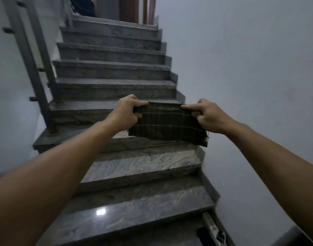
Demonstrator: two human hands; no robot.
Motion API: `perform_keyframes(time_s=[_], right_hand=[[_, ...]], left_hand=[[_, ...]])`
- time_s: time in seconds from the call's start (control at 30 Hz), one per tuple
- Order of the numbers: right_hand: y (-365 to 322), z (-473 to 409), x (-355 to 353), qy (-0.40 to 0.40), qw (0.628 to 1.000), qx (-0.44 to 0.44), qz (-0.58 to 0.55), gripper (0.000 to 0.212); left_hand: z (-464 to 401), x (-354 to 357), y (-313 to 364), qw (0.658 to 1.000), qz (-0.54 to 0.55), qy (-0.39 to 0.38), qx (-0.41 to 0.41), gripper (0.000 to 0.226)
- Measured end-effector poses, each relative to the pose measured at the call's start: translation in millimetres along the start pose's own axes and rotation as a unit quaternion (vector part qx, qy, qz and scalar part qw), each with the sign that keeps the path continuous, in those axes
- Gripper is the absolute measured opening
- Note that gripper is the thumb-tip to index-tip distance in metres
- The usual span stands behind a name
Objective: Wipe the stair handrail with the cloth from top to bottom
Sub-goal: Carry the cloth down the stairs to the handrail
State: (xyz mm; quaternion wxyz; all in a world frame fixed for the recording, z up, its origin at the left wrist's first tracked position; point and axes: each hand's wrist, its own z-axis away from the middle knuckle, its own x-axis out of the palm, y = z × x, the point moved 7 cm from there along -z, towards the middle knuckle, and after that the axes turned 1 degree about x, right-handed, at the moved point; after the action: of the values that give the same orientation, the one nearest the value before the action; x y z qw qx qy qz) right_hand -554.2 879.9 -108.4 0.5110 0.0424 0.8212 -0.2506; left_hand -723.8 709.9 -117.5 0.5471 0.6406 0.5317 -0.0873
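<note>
A dark checked cloth (167,124) with thin pale stripes hangs spread out in front of me over the stairs. My left hand (128,111) pinches its upper left corner and my right hand (208,115) pinches its upper right corner. The cloth's lower edge hangs free with a frayed right corner. The grey metal handrail (23,41) with its posts runs up the left side of the staircase, well apart from both hands. Its top end lies beyond the frame's upper left.
Grey marble steps (113,71) climb ahead to a landing with a wooden door frame (129,9). A plain wall (240,68) closes the right side. A dark object (212,233) lies on the lowest step at the right. A light reflection shines on a near step.
</note>
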Motion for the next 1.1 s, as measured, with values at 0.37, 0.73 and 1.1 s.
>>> perform_keyframes(time_s=[0.37,0.73,1.1], right_hand=[[-119.2,-246.0,41.4,0.007,0.992,-0.125,-0.005,0.055],[-166.1,-473.2,9.6,-0.041,0.980,-0.174,-0.086,0.047],[-237.0,-711.7,-42.5,-0.051,0.972,-0.216,-0.081,0.042]], left_hand=[[-120.9,-173.4,-113.5,0.991,-0.093,0.068,-0.066,0.057],[-287.1,-300.1,-165.0,0.976,-0.155,0.102,-0.116,0.059],[-456.1,-451.5,-190.5,0.957,-0.207,0.141,-0.145,0.057]])
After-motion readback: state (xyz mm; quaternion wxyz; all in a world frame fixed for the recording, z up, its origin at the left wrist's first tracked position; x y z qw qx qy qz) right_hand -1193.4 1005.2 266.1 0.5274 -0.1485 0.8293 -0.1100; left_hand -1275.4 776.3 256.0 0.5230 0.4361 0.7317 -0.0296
